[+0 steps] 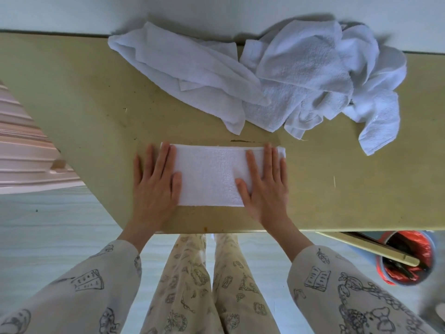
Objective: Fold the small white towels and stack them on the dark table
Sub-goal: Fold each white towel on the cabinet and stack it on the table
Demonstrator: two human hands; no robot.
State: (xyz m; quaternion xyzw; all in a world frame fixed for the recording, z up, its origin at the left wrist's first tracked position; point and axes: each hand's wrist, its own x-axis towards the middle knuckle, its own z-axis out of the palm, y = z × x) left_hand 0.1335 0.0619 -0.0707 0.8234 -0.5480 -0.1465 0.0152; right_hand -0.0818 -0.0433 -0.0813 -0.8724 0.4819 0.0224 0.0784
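White folded towel (212, 174) on table (84, 92), both hands flat on it, L (154, 182) & R (266, 184); bin (407, 257) w/ red liner.

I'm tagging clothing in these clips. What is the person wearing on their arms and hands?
Both hands, left hand and right hand, are bare: no gloves, rings or watch visible. Both arms wear long, loose, cream sleeves printed with dark line drawings, including an open book.

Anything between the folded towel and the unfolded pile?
Head view: only a bare strip of table separates the folded towel from the pile of unfolded towels.
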